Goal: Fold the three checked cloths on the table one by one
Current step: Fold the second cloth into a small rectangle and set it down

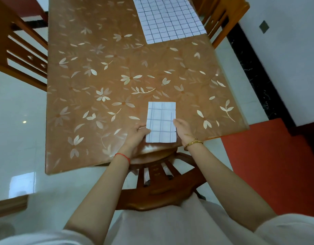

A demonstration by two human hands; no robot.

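Two checked cloths show on the one table [99, 68], with three chairs [161, 191] round it. The folded cloth [161, 121], a small white upright rectangle with thin dark grid lines, lies near the table's near edge, and the flat cloth [170, 18] is spread at the far right. The left hand [137, 133] has its fingertips on the folded cloth's left edge, whether pinching I cannot tell; the right hand [183, 129] lies relaxed against its right edge, holding nothing.

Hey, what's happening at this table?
A person is folding checked cloths. The left hand and right hand are at the side edges of a small folded cloth near the front of the table. Another cloth lies spread flat at the far end, not yet folded.
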